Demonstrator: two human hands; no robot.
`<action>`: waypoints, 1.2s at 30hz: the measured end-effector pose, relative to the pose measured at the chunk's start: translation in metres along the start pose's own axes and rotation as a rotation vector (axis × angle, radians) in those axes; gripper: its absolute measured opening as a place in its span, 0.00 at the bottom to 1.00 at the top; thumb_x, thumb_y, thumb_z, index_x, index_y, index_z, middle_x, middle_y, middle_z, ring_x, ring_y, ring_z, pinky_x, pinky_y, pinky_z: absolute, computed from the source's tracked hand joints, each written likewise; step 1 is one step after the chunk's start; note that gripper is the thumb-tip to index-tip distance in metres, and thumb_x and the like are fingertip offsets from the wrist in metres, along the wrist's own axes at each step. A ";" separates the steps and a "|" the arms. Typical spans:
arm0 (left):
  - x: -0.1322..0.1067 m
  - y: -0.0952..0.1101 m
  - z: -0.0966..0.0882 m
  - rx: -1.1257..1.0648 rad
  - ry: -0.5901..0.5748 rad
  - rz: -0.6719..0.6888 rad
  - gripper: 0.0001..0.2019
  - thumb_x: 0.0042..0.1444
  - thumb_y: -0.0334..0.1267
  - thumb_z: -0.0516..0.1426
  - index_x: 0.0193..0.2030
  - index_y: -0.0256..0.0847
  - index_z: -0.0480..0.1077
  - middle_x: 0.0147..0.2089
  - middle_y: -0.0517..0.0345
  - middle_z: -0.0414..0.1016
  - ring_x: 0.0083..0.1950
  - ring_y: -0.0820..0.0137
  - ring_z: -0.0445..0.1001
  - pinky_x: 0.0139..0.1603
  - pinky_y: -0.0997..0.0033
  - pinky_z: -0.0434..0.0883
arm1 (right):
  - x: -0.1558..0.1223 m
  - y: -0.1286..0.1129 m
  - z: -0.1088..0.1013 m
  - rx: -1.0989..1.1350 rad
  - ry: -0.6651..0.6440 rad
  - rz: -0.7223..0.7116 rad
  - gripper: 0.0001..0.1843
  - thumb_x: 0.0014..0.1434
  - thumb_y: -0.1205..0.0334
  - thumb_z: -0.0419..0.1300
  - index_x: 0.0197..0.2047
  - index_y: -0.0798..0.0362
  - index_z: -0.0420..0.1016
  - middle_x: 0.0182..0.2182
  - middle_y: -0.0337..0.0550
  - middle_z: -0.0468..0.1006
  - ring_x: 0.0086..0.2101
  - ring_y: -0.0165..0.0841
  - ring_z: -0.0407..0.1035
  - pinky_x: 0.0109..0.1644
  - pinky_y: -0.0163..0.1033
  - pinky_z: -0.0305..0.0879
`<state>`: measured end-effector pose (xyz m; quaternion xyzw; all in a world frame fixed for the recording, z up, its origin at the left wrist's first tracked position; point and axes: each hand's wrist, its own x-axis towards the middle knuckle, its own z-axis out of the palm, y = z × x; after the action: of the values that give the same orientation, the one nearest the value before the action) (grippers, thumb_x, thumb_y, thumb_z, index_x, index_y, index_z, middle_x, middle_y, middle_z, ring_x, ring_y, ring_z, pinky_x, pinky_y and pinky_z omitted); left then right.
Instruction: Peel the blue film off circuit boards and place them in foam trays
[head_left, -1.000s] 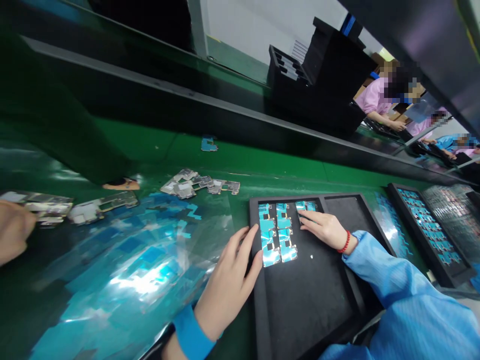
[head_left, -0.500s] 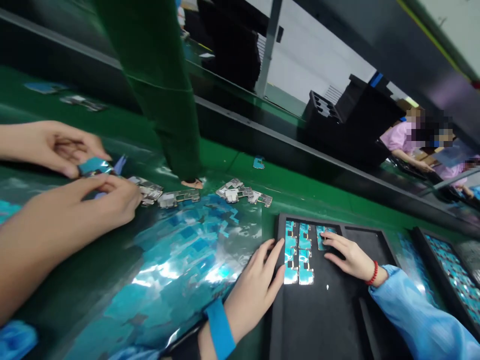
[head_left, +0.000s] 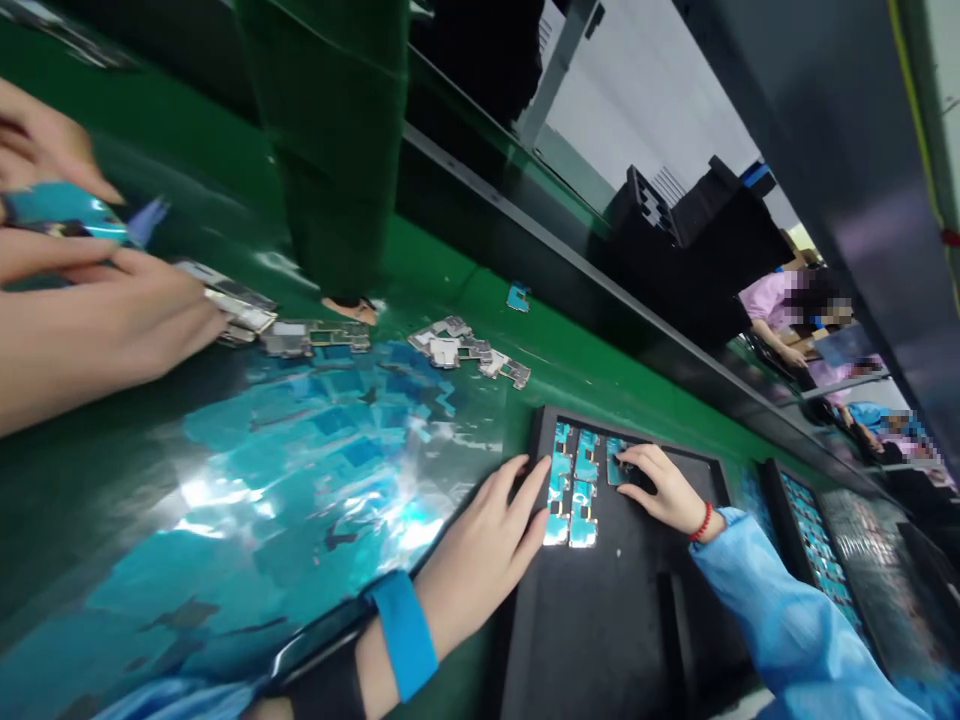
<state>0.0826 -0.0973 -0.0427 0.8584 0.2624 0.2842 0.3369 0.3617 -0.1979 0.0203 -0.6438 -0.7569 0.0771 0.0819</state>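
Note:
My left hand point(head_left: 484, 545), with a blue band at the wrist, lies with fingers spread against the left rim of a black tray point(head_left: 521, 600). Inside the tray, my right hand point(head_left: 664, 487), wearing a red bead bracelet, pinches a small circuit board point(head_left: 615, 462) with blue film on it. Its fingertips hide part of that board. To its left, circuit boards point(head_left: 584, 500) with the same blue film lie in two columns along the tray's upper left corner.
At the left, a co-worker's hands point(head_left: 97, 310) hold a blue-filmed board point(head_left: 67, 208). Silvery boards point(head_left: 457, 345) lie in small piles beyond a spread of blue film pieces point(head_left: 300, 470). A green-wrapped post point(head_left: 330, 150) stands behind. Another filled tray point(head_left: 817, 550) sits at the right.
The whole view has tilted and shifted, so the co-worker's hands sit farther left. My right hand stays at the same board, its fingers curled a little more. My left hand remains at the rim.

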 end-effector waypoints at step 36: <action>0.017 0.019 -0.034 -0.229 0.300 0.041 0.15 0.63 0.33 0.50 0.55 0.40 0.65 0.60 0.46 0.63 0.60 0.61 0.67 0.56 0.59 0.73 | 0.045 -0.042 -0.033 0.279 -0.003 -0.198 0.28 0.52 0.51 0.69 0.51 0.53 0.65 0.49 0.51 0.72 0.49 0.41 0.66 0.56 0.48 0.62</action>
<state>0.0766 -0.0837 -0.0026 0.7678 0.2581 0.4436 0.3835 0.3220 -0.1601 0.0632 -0.5483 -0.7988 0.1739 0.1762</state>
